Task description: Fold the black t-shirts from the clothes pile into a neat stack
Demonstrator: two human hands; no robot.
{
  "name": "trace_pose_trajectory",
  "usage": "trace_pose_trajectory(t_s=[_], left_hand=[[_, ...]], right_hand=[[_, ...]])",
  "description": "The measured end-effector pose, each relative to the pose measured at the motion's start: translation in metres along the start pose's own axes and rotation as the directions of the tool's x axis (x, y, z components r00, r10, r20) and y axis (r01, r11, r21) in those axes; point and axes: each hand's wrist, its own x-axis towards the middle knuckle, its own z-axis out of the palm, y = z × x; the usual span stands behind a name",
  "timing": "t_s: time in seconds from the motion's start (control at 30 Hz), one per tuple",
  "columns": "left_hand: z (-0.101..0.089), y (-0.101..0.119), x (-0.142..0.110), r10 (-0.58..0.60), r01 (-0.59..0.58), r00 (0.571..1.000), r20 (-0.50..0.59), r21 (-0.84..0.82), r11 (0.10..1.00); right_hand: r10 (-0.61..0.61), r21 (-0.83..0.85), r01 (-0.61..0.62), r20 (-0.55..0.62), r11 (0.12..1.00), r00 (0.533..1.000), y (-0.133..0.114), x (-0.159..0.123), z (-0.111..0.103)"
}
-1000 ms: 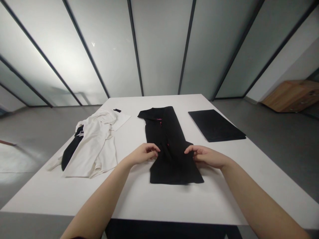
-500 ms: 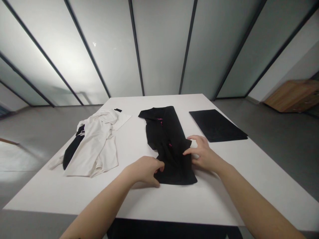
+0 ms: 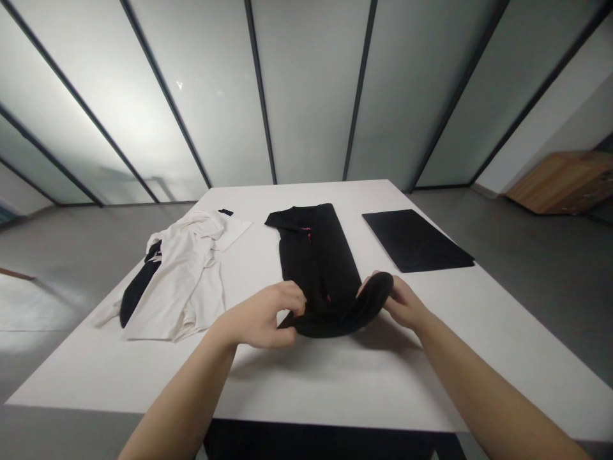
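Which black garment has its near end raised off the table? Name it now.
The middle one: the black garment, whose near end the left hand and right hand hold curled up. The folded black cloth on the right lies flat, untouched.

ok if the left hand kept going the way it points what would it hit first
The black garment. The left hand's fingers point right and slightly forward, and they sit at its gathered end, seemingly touching it already, though depth is hard to judge from this view.

The left hand [image 3: 258,316] and right hand [image 3: 405,303] grip the near end of a black garment [image 3: 316,275].
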Motion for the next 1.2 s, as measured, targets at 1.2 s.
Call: trace_pose_trajectory(t_s=[1.2], left_hand=[[0.087, -0.033, 0.055, -0.528, 0.503, 0.849, 0.003, 0.302, 0.81]], right_hand=[[0.058, -0.47, 0.084, 0.281, 0.879, 0.958, -0.004, 0.016, 0.07]])
